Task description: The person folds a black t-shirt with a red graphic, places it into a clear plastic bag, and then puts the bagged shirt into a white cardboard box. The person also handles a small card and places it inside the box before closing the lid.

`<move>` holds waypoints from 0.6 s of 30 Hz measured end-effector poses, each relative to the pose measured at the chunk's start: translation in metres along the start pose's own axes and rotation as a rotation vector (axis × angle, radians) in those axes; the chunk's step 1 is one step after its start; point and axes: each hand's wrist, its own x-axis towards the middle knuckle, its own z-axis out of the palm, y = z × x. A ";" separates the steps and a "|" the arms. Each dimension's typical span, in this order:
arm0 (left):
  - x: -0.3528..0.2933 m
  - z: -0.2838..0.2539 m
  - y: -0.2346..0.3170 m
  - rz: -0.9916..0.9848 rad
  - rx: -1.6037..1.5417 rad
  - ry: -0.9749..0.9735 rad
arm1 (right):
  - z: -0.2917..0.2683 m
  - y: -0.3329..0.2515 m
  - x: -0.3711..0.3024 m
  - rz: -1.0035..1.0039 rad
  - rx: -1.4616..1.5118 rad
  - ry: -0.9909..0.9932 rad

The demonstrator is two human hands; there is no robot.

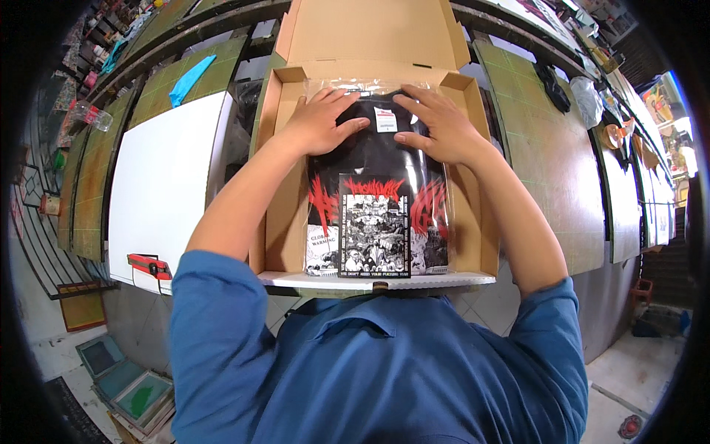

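A folded black T-shirt [362,157] in a clear plastic sleeve lies inside an open cardboard box [473,222]. Red lettering and black-and-white artwork cover its lower part, where a dark rectangular printed card or patch [375,233] also lies. At the neckline shows a white label [385,120]. My left hand [325,122] rests on the upper left of the packaged shirt, fingers spread. Opposite it, my right hand [438,126] lies on the upper right corner, its thumb pointing toward the label. Neither hand grips anything.
The box lid [370,33] stands raised at the far side. To the left lies a white board [166,170] with a red-and-black handheld tool [150,266] near its front edge. Green-topped work boards [547,155] flank the box. Frames [137,392] are stacked low at left.
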 end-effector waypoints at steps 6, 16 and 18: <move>0.026 0.024 -0.025 -0.053 -0.003 -0.073 | 0.022 0.024 0.020 0.073 -0.081 -0.184; 0.041 0.028 -0.050 -0.060 -0.362 -0.039 | 0.015 0.038 0.041 0.074 0.244 -0.093; 0.043 0.033 -0.065 -0.134 -0.500 0.051 | 0.018 0.046 0.046 0.152 0.399 -0.014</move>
